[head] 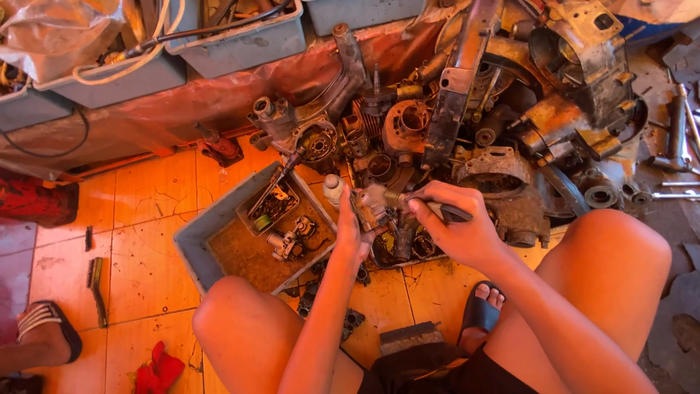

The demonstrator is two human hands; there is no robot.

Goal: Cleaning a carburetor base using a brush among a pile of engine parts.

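Rusty engine part [370, 208] clenched in left hand [350, 237] — right hand [456, 230] grasps a dark-handled tool [437, 210] beside grey tray [197, 241].

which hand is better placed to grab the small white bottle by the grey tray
Left, probably. The left hand sits just below the small white bottle at the grey tray corner, though it grips a small metal part. The right hand holds a dark-handled tool, farther away.

bare arms and knees, dark shorts [430, 372], a black sandal [477, 315] on one foot.
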